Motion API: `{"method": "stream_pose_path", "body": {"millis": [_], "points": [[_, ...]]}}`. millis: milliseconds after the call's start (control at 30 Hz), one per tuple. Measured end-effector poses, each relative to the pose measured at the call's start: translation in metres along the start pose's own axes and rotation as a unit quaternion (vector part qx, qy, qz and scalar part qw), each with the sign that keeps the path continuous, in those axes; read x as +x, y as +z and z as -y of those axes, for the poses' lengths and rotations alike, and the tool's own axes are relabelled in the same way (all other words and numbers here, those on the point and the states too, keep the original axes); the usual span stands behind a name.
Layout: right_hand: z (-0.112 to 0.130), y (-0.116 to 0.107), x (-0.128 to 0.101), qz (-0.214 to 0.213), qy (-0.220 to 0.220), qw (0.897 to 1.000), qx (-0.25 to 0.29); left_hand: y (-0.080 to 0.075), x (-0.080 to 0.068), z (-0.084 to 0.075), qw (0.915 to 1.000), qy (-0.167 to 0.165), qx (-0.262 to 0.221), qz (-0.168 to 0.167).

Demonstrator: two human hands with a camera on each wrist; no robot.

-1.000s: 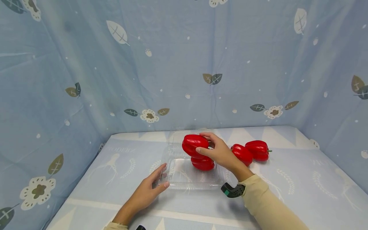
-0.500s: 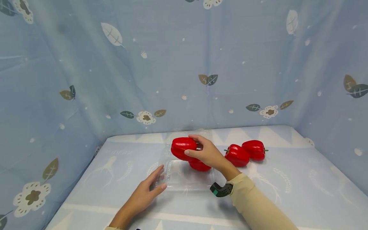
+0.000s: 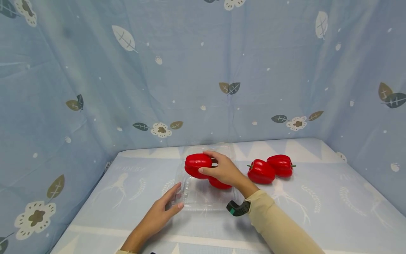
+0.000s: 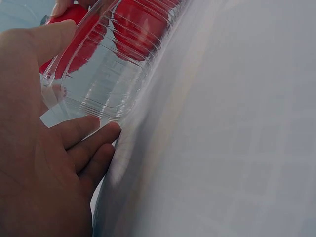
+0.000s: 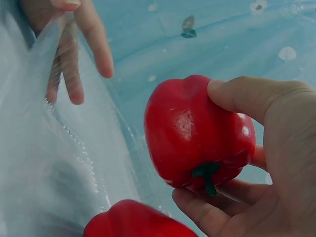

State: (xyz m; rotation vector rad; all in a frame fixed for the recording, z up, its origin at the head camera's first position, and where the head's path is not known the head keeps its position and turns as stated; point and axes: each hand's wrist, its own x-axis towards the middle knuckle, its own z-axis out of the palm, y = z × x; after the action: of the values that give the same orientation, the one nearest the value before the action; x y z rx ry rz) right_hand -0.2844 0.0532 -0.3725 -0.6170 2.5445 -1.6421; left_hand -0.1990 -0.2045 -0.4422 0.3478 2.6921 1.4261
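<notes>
My right hand [image 3: 223, 171] grips a red bell pepper [image 3: 197, 165] between thumb and fingers, over a clear plastic clamshell box [image 3: 196, 199]. The right wrist view shows the held pepper [image 5: 192, 128] with its green stem pointing toward the palm side. Another red bell pepper [image 3: 219, 183] lies in the right part of the box, partly hidden by my right hand. My left hand [image 3: 160, 211] is at the box's left side, fingers extended and thumb apart. In the left wrist view, the fingertips of the left hand [image 4: 64, 143] sit right at the ribbed wall of the box [image 4: 98, 94].
Two more red bell peppers, a nearer one [image 3: 261, 171] and a farther one [image 3: 281, 165], lie together right of the box. The box's raised clear lid [image 3: 207, 150] is behind it. Patterned cloth [image 3: 203, 70] hangs around the back and sides of the table [image 3: 317, 211].
My right hand has carried the pepper leftward and slightly down, over the left part of the box. The left hand stays beside the box. The head view has shifted slightly.
</notes>
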Motion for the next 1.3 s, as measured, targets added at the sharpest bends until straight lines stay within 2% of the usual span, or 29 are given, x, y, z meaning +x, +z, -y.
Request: {"method": "stream_pose_path", "body": {"millis": [167, 400, 633, 767, 900, 1067, 1300], "points": [[0.003, 0.001, 0.003, -0.015, 0.003, 1.000, 0.008, 0.000, 0.000, 0.000, 1.0000, 0.000, -0.001, 0.003], [0.001, 0.001, 0.007, -0.009, 0.006, 1.000, 0.015, 0.001, 0.002, -0.001, 0.9999, -0.003, 0.010, -0.002], [-0.001, 0.009, 0.009, 0.002, 0.008, 1.000, -0.018, 0.003, 0.002, -0.002, 0.9996, -0.016, 0.020, -0.007], [-0.002, 0.014, 0.009, 0.009, 0.000, 0.999, -0.047, 0.003, 0.002, -0.002, 0.9998, -0.008, 0.012, -0.011], [-0.002, 0.020, 0.011, 0.019, -0.028, 0.995, -0.094, 0.002, 0.001, 0.000, 0.9998, -0.001, 0.017, -0.013], [-0.001, 0.025, 0.012, 0.028, -0.047, 0.988, -0.141, 0.003, 0.000, 0.000, 0.9994, -0.005, 0.030, -0.014], [-0.001, 0.029, 0.012, 0.026, -0.062, 0.976, -0.209, 0.001, 0.001, 0.000, 0.9997, 0.006, 0.018, -0.015]]}}
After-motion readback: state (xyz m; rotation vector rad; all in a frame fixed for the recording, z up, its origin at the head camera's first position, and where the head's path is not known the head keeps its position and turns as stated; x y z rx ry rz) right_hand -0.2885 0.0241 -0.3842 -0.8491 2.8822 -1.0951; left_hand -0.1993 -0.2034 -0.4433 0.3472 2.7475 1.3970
